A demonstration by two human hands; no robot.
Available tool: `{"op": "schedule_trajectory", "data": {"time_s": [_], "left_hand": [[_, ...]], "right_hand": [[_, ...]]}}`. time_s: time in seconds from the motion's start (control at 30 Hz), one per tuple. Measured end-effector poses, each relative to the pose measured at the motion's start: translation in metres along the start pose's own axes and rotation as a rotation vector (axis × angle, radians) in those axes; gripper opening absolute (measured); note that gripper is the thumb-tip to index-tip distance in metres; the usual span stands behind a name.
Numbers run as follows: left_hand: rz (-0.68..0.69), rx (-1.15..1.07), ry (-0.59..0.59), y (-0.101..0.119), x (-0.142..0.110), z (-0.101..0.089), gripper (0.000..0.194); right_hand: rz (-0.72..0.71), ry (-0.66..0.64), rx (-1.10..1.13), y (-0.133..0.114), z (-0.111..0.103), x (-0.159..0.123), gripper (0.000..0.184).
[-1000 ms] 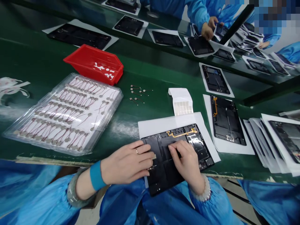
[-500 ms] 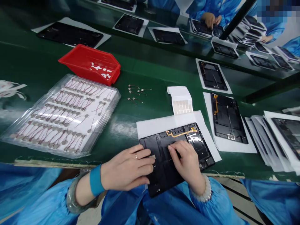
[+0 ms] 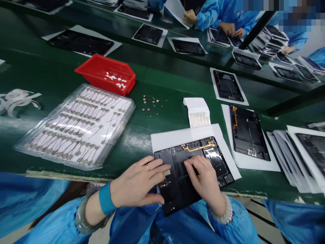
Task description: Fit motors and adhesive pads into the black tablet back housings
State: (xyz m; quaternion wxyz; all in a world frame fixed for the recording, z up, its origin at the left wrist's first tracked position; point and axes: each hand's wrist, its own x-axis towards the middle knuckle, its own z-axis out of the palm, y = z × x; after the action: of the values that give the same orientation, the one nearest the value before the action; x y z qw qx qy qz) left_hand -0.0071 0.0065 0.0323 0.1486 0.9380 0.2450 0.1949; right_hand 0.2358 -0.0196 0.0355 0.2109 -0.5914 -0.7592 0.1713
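Note:
A black tablet back panel [image 3: 177, 189] with an orange flex cable lies on a white sheet [image 3: 170, 137] at the green table's near edge. My left hand [image 3: 138, 183] rests on the panel's left side, fingers stretched out flat, with a small pale piece at its fingertips. My right hand [image 3: 205, 179] lies over the panel's middle, its curled fingers pressing down on the black surface. I cannot see anything held in either hand.
A clear tray [image 3: 76, 125] of wired coin parts sits at left, a red bin [image 3: 106, 73] behind it. Loose wired parts [image 3: 151, 103] and a white sticker strip [image 3: 198, 113] lie mid-table. More panels [image 3: 246, 132] lie right. Other people's hands [image 3: 228, 28] work at the far side.
Both hands stay on the panel with hardly any shift. The view has tilted slightly. Other people's hands at the far side have moved.

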Motion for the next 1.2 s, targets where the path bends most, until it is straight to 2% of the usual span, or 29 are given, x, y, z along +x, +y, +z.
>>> {"op": "schedule_trajectory", "data": {"time_s": [0.1, 0.17, 0.27, 0.37, 0.47, 0.57, 0.63, 0.7, 0.8, 0.9, 0.97, 1.03, 1.1, 1.2], "left_hand": [[-0.108, 0.062, 0.121, -0.003, -0.003, -0.002, 0.032], [-0.146, 0.055, 0.215, -0.002, -0.005, -0.003, 0.026], [-0.187, 0.062, 0.289, 0.001, -0.006, -0.001, 0.022], [-0.253, 0.108, 0.325, 0.002, -0.007, 0.004, 0.016], [-0.286, 0.173, 0.343, 0.000, -0.009, 0.008, 0.013], [-0.299, 0.202, 0.335, -0.001, -0.010, 0.010, 0.012], [-0.303, 0.184, 0.334, -0.002, -0.010, 0.009, 0.012], [-0.313, 0.146, 0.354, -0.002, -0.010, 0.005, 0.013], [-0.382, 0.124, 0.473, 0.001, -0.009, -0.002, 0.014], [-0.482, 0.230, 0.598, 0.007, 0.000, -0.005, 0.025], [-0.475, 0.300, 0.603, 0.012, 0.009, -0.005, 0.026], [-0.403, 0.320, 0.567, 0.020, 0.020, -0.003, 0.018], [-0.339, 0.268, 0.535, 0.029, 0.028, 0.001, 0.019], [-0.345, -0.013, 0.476, 0.044, 0.034, 0.008, 0.025]], "right_hand": [[-0.032, -0.200, 0.042, -0.003, -0.024, 0.007, 0.018], [-0.090, -0.314, -0.007, -0.009, -0.041, 0.023, 0.017], [-0.219, -0.311, -0.199, -0.024, -0.048, 0.068, 0.017], [-0.287, -0.241, -0.306, -0.041, -0.025, 0.128, 0.017], [-0.207, -0.158, -0.340, -0.052, 0.010, 0.182, 0.014], [-0.157, -0.148, -0.354, -0.057, 0.038, 0.212, 0.013], [-0.171, -0.163, -0.359, -0.060, 0.045, 0.219, 0.013], [-0.180, -0.166, -0.358, -0.063, 0.042, 0.216, 0.017], [-0.194, -0.191, -0.325, -0.068, 0.019, 0.194, 0.019], [-0.241, -0.382, -0.117, -0.069, -0.015, 0.155, 0.016], [-0.254, -0.538, 0.060, -0.066, -0.034, 0.126, 0.016], [-0.224, -0.608, 0.145, -0.059, -0.045, 0.098, 0.015], [-0.152, -0.566, 0.202, -0.049, -0.049, 0.074, 0.012], [-0.023, -0.414, 0.381, -0.035, -0.046, 0.040, 0.009]]}}
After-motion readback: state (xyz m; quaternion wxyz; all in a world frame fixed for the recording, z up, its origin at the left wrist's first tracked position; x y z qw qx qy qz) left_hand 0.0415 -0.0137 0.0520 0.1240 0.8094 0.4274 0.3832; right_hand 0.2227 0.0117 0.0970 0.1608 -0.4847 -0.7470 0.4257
